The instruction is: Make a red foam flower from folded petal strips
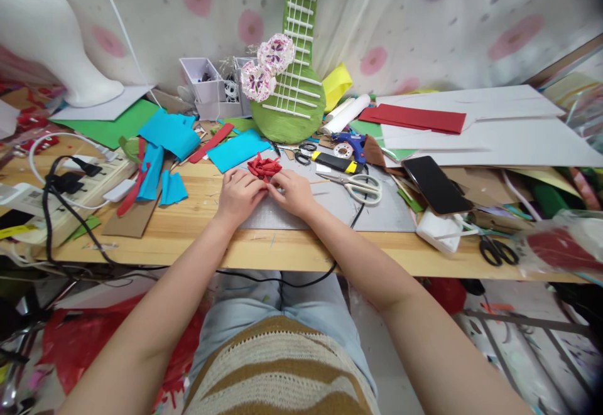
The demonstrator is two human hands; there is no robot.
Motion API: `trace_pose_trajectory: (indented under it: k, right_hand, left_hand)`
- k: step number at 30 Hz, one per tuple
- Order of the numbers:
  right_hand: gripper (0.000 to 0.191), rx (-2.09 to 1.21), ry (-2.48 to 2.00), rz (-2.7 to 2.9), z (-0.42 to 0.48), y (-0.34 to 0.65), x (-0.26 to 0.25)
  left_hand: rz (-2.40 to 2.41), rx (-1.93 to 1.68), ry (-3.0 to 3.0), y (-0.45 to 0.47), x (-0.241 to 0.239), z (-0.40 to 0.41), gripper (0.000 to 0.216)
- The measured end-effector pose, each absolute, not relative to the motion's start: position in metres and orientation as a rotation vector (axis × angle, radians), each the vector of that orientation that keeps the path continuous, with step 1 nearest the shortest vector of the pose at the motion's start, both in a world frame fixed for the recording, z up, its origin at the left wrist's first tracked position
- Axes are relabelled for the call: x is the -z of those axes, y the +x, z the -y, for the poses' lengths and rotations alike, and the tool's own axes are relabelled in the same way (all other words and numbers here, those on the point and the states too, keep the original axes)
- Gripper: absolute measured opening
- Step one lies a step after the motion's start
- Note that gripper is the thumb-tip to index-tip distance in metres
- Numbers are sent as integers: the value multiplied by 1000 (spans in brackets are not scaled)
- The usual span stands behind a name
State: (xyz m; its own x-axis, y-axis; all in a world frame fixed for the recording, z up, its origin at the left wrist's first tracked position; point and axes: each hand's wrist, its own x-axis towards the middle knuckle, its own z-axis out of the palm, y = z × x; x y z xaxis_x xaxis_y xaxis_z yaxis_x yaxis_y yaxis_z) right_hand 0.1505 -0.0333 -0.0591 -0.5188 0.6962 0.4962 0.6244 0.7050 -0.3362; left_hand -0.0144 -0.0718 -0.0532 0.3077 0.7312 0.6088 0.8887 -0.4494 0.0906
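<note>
My left hand [239, 194] and my right hand [294, 192] rest side by side on a grey cutting mat [339, 211] on the wooden table. Their fingertips are pressed together on a crumpled red paper piece [262, 166] that lies just beyond them. Both hands have the fingers curled in a pinch on that piece. White-handled scissors [360, 186] lie on the mat to the right of my right hand.
Blue paper pieces [172, 135], a green paper guitar [294, 98] with paper flowers, a blue glue gun [351, 145], a phone [436, 186], red sheets [414, 118], a power strip [70, 189] with cables and black scissors [497, 252] crowd the table.
</note>
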Motion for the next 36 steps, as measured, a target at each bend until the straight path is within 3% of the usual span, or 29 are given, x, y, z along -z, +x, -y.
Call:
trace_pose_trajectory:
  k: [4, 10, 15, 26, 36]
  right_hand:
    - [10, -124, -849, 2331, 34, 156, 57]
    - [14, 34, -730, 2445, 28, 158, 59]
    - [23, 2, -762, 2466, 24, 155, 62]
    - [18, 85, -927, 2425, 30, 150, 60]
    - [16, 56, -946, 2442, 29, 152, 59]
  left_hand:
    - [1492, 880, -2319, -16, 54, 71, 16]
    - [1534, 826, -2313, -16, 56, 70, 19]
    - [1559, 869, -2309, -16, 57, 69, 20]
    - [1642, 1036, -2277, -17, 58, 68, 17]
    - [1515, 974, -2214, -18, 54, 71, 22]
